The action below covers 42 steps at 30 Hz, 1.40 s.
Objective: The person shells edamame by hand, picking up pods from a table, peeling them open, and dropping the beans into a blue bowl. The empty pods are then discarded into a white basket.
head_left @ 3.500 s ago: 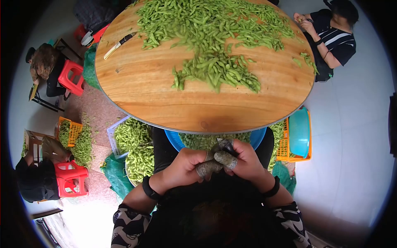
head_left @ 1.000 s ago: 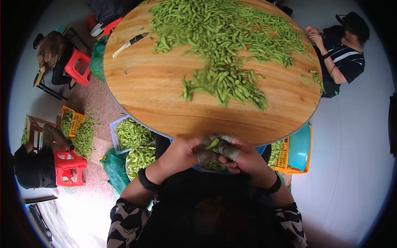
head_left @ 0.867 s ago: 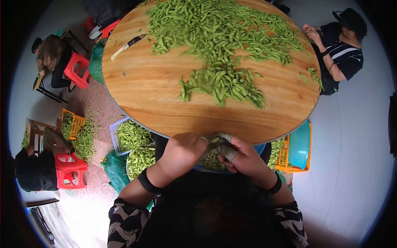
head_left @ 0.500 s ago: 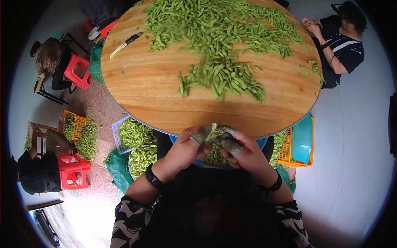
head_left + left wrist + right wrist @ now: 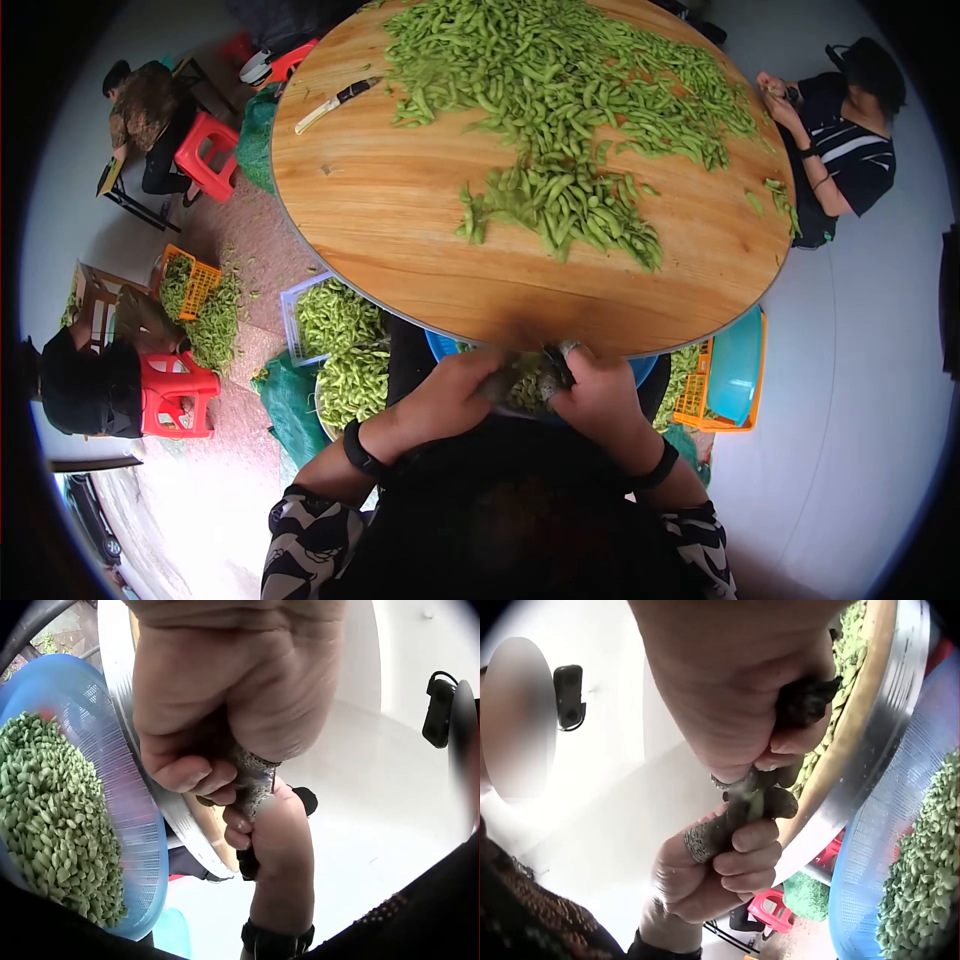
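My left hand (image 5: 455,385) and right hand (image 5: 600,390) meet at the near edge of the wooden table, their fingers blurred in the head view. Grey, worn covers (image 5: 705,838) wrap the thumbs and some fingers. In the right wrist view a green edamame pod (image 5: 756,804) is pinched between the left thumb and fingers, and the right thumb and fingertips grip at it from above. Most of the pod is hidden. The right hand's other fingers are curled, with something dark (image 5: 806,701) inside them. Below the hands sits a blue basket (image 5: 142,862) of shelled green beans (image 5: 60,825).
Edamame pods (image 5: 560,90) are heaped on the round table (image 5: 400,220), with a knife (image 5: 340,103) at its left. A pale crate (image 5: 300,325) of pods stands left, an orange crate (image 5: 690,410) right. Other people sit around, one (image 5: 845,140) at the table's right.
Half a second ago a pale green pod stood up between the covered thumbs; now the hands have turned and it is mostly hidden. The head view has shifted slightly.
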### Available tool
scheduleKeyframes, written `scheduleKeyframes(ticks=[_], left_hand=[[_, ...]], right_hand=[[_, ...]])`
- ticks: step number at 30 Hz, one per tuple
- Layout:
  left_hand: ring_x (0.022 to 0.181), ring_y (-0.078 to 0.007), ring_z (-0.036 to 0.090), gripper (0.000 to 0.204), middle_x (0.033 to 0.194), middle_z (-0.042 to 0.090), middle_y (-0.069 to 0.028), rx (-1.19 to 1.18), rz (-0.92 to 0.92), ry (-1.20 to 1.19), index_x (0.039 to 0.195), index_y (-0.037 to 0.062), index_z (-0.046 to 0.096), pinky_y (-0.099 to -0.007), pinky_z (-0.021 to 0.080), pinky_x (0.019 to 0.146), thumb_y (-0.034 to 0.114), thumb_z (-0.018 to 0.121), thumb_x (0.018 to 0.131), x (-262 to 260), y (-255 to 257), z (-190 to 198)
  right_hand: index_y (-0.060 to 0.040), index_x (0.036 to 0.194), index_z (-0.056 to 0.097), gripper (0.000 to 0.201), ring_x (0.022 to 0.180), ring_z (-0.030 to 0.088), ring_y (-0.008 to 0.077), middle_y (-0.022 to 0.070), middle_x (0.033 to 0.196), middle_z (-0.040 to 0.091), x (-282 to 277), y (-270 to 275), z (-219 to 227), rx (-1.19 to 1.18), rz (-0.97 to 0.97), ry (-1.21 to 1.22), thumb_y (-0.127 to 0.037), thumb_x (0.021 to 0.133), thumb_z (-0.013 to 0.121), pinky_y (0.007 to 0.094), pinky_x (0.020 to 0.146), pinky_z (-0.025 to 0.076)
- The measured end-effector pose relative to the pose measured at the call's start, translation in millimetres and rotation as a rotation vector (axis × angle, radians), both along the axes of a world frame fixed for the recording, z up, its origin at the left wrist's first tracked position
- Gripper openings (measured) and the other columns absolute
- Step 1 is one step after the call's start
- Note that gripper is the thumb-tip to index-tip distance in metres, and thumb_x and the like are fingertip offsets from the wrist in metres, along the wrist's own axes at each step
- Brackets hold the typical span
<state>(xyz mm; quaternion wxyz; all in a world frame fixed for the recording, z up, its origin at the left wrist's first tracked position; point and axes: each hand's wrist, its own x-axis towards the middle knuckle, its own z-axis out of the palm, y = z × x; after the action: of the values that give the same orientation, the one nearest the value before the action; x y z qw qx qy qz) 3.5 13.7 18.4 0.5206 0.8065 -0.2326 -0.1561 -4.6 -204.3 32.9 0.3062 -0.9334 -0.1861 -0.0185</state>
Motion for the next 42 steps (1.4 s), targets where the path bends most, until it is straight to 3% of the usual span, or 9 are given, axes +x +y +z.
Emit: scheduleKeyframes(ticks=[12, 14, 20, 22, 24, 26, 34, 37, 42], left_hand=[[0.068, -0.0349, 0.059, 0.002, 0.074, 0.059, -0.0169, 0.027, 0.176, -0.288, 0.082, 0.0015, 0.060, -0.0368, 0.047, 0.059, 0.001, 0.061, 0.080, 0, -7, 10], [0.073, -0.0391, 0.059, 0.007, 0.074, 0.058, -0.0175, -0.017, 0.135, -0.278, 0.081, 0.0030, 0.058, -0.0393, 0.048, 0.061, -0.001, 0.059, 0.075, 2, -9, 8], [0.073, -0.0278, 0.063, 0.012, 0.079, 0.062, -0.0112, -0.470, -0.017, -0.028, 0.090, 0.0023, 0.061, -0.0323, 0.048, 0.066, -0.002, 0.055, 0.081, 6, -8, -5], [0.077, -0.0171, 0.062, 0.012, 0.084, 0.066, -0.0084, -0.672, 0.021, 0.451, 0.095, 0.0011, 0.062, -0.0282, 0.049, 0.071, 0.001, 0.054, 0.087, 6, -6, 14], [0.068, -0.0108, 0.054, 0.015, 0.077, 0.060, -0.0026, -0.624, 0.092, 0.312, 0.092, 0.0025, 0.061, -0.0245, 0.042, 0.062, 0.012, 0.051, 0.093, 6, -2, 2], [0.060, -0.0046, 0.046, 0.026, 0.069, 0.054, 0.0032, -0.573, 0.165, 0.178, 0.089, 0.0039, 0.061, -0.0207, 0.036, 0.053, 0.024, 0.048, 0.099, 6, 11, -3], [0.062, -0.0315, 0.060, 0.009, 0.070, 0.061, -0.0149, 0.393, 0.948, -0.447, 0.087, 0.0004, 0.061, -0.0375, 0.046, 0.056, 0.008, 0.064, 0.086, -10, 142, -13], [0.089, -0.0374, 0.059, 0.033, 0.101, 0.059, -0.0230, 0.815, 1.055, -0.480, 0.108, -0.0040, 0.056, -0.0426, 0.048, 0.074, 0.015, 0.068, 0.083, -15, 175, -16], [0.102, -0.0395, 0.056, 0.041, 0.110, 0.058, -0.0213, 0.591, 1.002, -0.575, 0.115, -0.0026, 0.054, -0.0423, 0.046, 0.087, 0.009, 0.071, 0.079, -6, 146, 4]], right_hand=[[-0.0001, 0.102, 0.058, 0.028, 0.080, 0.063, 0.0329, 0.0172, 0.093, 0.061, 7, 27, -3, 0.264, 0.007, -0.166, -0.009, 0.077, 0.066, 0.0373, 0.062, 0.050], [-0.0028, 0.097, 0.056, 0.011, 0.058, 0.056, 0.0142, 0.0077, 0.077, 0.059, 8, 30, -10, 0.598, -0.052, 0.113, -0.007, 0.087, 0.060, 0.0264, 0.049, 0.042], [-0.0040, 0.106, 0.054, 0.019, 0.056, 0.048, 0.0061, -0.0005, 0.078, 0.053, 7, 29, 10, 1.299, -0.091, 0.947, -0.007, 0.088, 0.058, 0.0229, 0.047, 0.037], [-0.0049, 0.106, 0.054, 0.019, 0.055, 0.048, 0.0079, 0.0001, 0.075, 0.053, 9, 26, 4, 1.201, -0.094, 0.933, -0.007, 0.088, 0.059, 0.0246, 0.047, 0.038], [-0.0059, 0.106, 0.054, 0.020, 0.055, 0.048, 0.0096, 0.0007, 0.073, 0.053, 11, 20, -8, 1.099, -0.090, 0.919, -0.006, 0.087, 0.061, 0.0263, 0.048, 0.040], [-0.0019, 0.102, 0.059, 0.022, 0.064, 0.061, 0.0268, 0.0144, 0.087, 0.062, 13, 16, -19, 0.420, 0.090, 0.230, -0.011, 0.082, 0.064, 0.0341, 0.056, 0.048], [-0.0026, 0.100, 0.063, 0.025, 0.077, 0.064, 0.0327, 0.0156, 0.083, 0.064, 55, 58, 18, 0.188, -0.004, 0.128, -0.017, 0.081, 0.071, 0.0357, 0.070, 0.051], [-0.0033, 0.098, 0.060, 0.023, 0.078, 0.063, 0.0377, 0.0185, 0.086, 0.063, 108, 88, 12, 0.046, -0.015, -0.204, -0.019, 0.082, 0.066, 0.0449, 0.067, 0.051], [-0.0019, 0.095, 0.058, 0.020, 0.080, 0.063, 0.0386, 0.0200, 0.088, 0.064, 158, 127, 5, -0.238, -0.088, -0.198, -0.016, 0.083, 0.064, 0.0462, 0.069, 0.051]])
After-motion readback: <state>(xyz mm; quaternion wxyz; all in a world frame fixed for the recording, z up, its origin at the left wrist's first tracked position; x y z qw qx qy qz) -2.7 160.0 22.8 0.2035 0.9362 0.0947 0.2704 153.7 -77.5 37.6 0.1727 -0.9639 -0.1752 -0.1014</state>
